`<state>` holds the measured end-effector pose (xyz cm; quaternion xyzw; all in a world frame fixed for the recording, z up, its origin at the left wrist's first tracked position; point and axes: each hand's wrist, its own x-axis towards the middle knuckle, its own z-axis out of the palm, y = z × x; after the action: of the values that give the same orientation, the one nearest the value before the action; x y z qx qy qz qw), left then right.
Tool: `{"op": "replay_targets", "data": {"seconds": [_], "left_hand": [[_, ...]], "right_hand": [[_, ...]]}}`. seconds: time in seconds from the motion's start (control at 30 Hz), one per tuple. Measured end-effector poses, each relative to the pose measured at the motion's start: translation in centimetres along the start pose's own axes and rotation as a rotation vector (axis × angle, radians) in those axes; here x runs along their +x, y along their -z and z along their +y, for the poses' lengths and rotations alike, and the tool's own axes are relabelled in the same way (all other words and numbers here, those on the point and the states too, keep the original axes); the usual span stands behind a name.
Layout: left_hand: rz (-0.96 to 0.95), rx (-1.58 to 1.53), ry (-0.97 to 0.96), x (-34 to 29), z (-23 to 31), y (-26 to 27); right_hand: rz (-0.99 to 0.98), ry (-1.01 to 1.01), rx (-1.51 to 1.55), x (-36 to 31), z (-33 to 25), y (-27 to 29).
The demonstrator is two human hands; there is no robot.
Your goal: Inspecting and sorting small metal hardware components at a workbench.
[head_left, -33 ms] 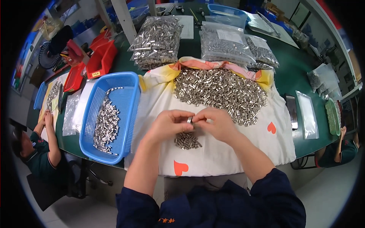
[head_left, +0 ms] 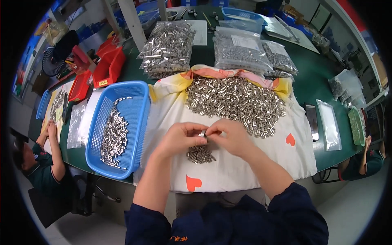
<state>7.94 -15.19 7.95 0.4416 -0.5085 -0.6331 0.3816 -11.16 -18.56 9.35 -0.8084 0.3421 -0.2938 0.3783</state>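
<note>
My left hand (head_left: 183,136) is closed, pinching a small shiny metal sleeve (head_left: 203,133) between thumb and forefinger. The fingertips of my right hand (head_left: 228,136) are pressed together against the sleeve's right side; what they grip is hidden. Just below both hands lies a small pile of metal sleeves (head_left: 200,155) on a white cloth (head_left: 241,175) with red hearts. Beyond them spreads a much larger heap of the same sleeves (head_left: 237,102), bordered at the back by the cloth's rolled yellow and pink edge.
On the left stands a blue plastic basket (head_left: 139,122) partly filled with sleeves. Bulging clear bags of metal parts (head_left: 167,49) line the back, beside more bags (head_left: 241,51). Red bins (head_left: 108,67) are at the far left. A phone (head_left: 312,121) and flat bag (head_left: 329,124) lie right. Co-workers sit at both sides.
The whole view has shifted slightly. My hands stay together over the small pile, and my right fingers have closed in on the sleeve.
</note>
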Motion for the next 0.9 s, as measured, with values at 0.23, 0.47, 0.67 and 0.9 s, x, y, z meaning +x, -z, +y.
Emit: {"op": "replay_targets", "data": {"seconds": [0.23, 0.47, 0.67, 0.9], "left_hand": [[-0.087, 0.099, 0.048, -1.2, 0.5, -0.1], [-0.154, 0.207, 0.013, -0.6, 0.1, -0.4], [-0.127, 0.165, 0.008, -0.3, -0.2, -0.2], [-0.081, 0.224, -0.035, -0.6, 0.2, -1.3]], "right_hand": [[0.122, -0.041, -0.159, 1.2, 1.5, 0.3], [0.212, 0.164, -0.681, 1.8, 4.7, -2.3], [0.178, 0.127, -0.753, 2.4, 4.2, -2.3], [0.176, 0.196, -0.773, 0.8, 4.0, -1.2]]}}
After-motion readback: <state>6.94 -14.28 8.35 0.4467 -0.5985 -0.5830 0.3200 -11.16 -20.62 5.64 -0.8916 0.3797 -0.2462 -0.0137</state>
